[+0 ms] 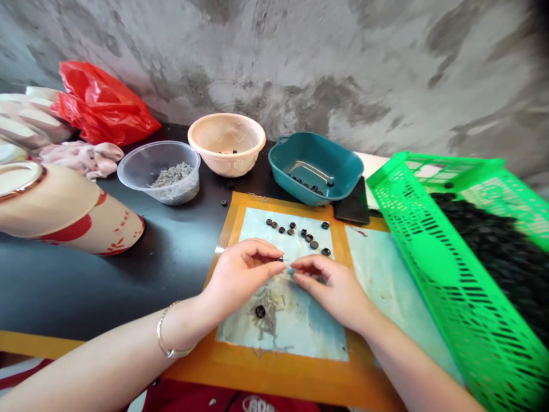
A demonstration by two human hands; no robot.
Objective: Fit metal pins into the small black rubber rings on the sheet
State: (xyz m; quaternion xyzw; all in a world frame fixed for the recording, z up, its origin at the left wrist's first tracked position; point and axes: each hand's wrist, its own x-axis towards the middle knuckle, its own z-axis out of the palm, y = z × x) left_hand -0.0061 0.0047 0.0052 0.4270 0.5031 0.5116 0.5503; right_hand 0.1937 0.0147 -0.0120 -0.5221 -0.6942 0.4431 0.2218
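My left hand (240, 274) pinches a small black part (281, 259) between thumb and fingertips, mostly hidden by them. Close beside it, the fingers of my right hand (338, 289) are pinched together; whatever they hold is too small to make out. Both hands are over a pale blue sheet (317, 337) edged with orange tape. Several small round black parts (314, 245) lie scattered on the sheet beyond my hands. Nearer to me, one black part (260, 311) rests on a loose heap of thin grey metal pins (270, 327).
A clear tub of grey pins (172, 174), a peach bowl (227, 137) and a teal basin (315, 166) stand at the back. On the right, a green crate (433, 257) holds many black parts. A cream tumbler (72, 212) and red plastic bag (107, 106) are left.
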